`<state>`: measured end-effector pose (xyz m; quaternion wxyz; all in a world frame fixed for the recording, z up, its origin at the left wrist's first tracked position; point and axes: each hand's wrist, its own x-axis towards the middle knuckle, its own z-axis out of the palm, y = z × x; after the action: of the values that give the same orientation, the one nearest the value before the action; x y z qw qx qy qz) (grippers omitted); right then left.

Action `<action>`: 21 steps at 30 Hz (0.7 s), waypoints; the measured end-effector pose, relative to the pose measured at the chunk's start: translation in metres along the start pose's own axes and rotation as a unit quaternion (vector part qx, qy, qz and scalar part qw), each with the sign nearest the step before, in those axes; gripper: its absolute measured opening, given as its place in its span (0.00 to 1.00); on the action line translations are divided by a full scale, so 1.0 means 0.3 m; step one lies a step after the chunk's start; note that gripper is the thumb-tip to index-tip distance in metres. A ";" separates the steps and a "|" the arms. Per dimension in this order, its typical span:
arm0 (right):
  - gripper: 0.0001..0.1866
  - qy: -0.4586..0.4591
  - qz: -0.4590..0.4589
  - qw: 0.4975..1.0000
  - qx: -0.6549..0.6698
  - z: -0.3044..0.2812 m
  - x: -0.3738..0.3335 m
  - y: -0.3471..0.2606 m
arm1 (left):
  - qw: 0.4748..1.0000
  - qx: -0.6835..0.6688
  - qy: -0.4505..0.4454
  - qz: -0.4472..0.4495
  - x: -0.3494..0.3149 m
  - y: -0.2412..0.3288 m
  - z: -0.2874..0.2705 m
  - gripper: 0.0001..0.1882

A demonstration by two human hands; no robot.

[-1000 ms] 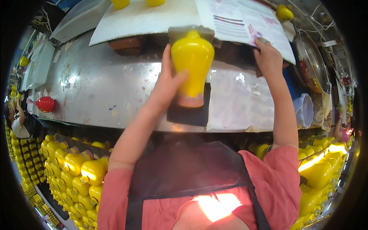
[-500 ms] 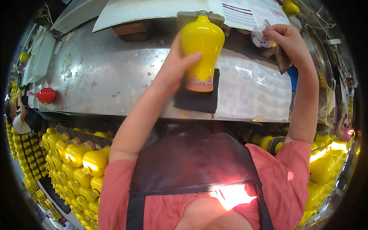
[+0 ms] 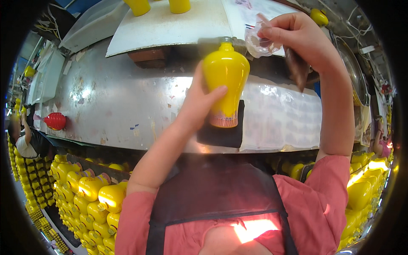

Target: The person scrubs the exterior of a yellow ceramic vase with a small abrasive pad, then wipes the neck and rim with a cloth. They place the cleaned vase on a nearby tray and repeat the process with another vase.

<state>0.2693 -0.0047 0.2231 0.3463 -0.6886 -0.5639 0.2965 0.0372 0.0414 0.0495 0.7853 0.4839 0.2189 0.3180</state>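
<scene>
My left hand (image 3: pixel 193 104) is wrapped round a glossy yellow bottle (image 3: pixel 227 70), thumb across its front. The bottle has a narrow neck, wide shoulders and a patterned pinkish band at its foot. It lies neck away from me, its neck by a grey block-like rest (image 3: pixel 206 42) and its foot over a black cloth pad (image 3: pixel 221 138). To the right of the neck, my right hand (image 3: pixel 301 36) pinches a clear, curled decal film (image 3: pixel 260 42), apart from the bottle. A brown flat pointed piece (image 3: pixel 296 70) hangs beneath that hand; whether the fingers grip it is hidden.
A wet translucent sheet (image 3: pixel 280 117) lies on the metal table (image 3: pixel 114 97) at right. Behind is a white board (image 3: pixel 174 32) with yellow bottles on it. A red container (image 3: pixel 55 121) stands at left. Stacked yellow bottles (image 3: pixel 89 187) flank me; another person (image 3: pixel 27 138) is far left.
My right hand has brought the film left, closer to the bottle's neck. The view has shifted, so the table and bottle sit lower. My left hand keeps its hold.
</scene>
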 end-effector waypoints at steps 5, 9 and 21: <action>0.09 0.065 -0.220 0.924 -0.306 0.170 -0.154 -0.037 | 0.996 -0.078 -0.011 -0.034 0.002 0.026 0.009 0.43; 0.17 0.088 -0.284 0.843 -0.448 0.347 -0.240 0.024 | 0.991 -0.125 0.035 -0.043 0.009 0.055 0.026 0.40; 0.06 0.189 -0.299 0.768 -0.534 0.529 -0.330 0.125 | 0.956 0.287 0.048 0.030 0.126 0.082 0.011 0.43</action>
<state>0.1454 -0.0839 0.1017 0.0936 -0.6015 -0.7316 -0.3071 0.0589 0.0743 0.0716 0.5920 0.6797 0.3237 0.2876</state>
